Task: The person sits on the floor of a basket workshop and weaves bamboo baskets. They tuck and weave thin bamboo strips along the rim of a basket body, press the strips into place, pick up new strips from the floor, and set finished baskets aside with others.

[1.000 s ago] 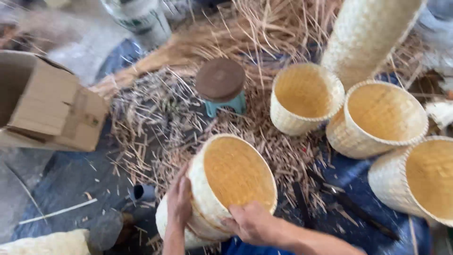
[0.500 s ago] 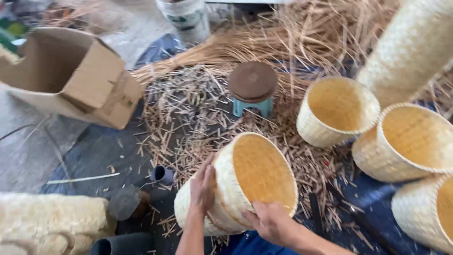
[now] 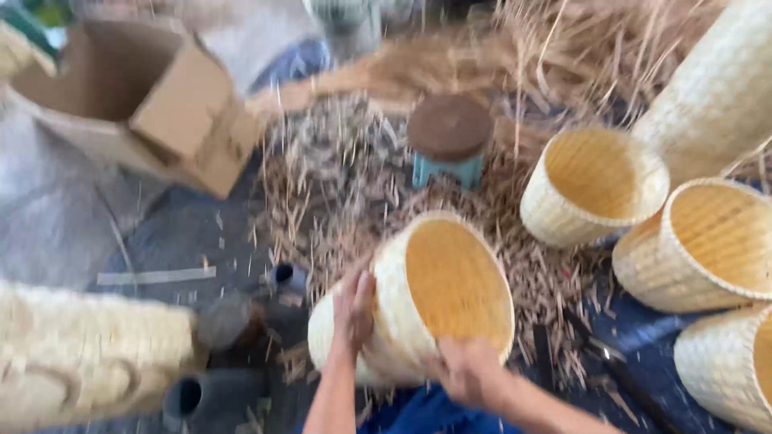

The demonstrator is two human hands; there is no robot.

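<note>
**Steady the basket with both hands**

You have the woven basket (image 3: 438, 297) tipped on its side low in the view, just right of centre, its open mouth turned up toward 1 o'clock. Your left hand (image 3: 354, 309) lies flat against the outer wall at the basket's 9 o'clock, fingers spread and pointing up. Your right hand (image 3: 466, 371) is closed on the rim at 6 o'clock. The picture is blurred, so how deep the fingers hook inside the rim cannot be told.

To handle it well, I would keep the left palm broad on the weave rather than pinching; the wall looks thin and would likely give under fingertips. Let the right hand carry the rim, and keep the two hands on opposite sides so the basket does not roll.

Mind what lies around it:
- Straw trimmings (image 3: 346, 185) litter the floor from 10 to 1 o'clock of the basket.
- A small stool (image 3: 449, 137) with a round brown top stands at 12 o'clock, a short way off.
- Three more baskets sit to the right: one (image 3: 593, 186) at 2 o'clock, one (image 3: 708, 245) at 3 o'clock, one (image 3: 728, 366) at 4 o'clock.
- A tall woven tube (image 3: 716, 96) leans at the upper right.
- An open cardboard box (image 3: 153, 104) lies at 10 o'clock, well apart.
- Dark tools (image 3: 611, 366) lie on the floor just right of your right hand; keep your wrist off them.
</note>
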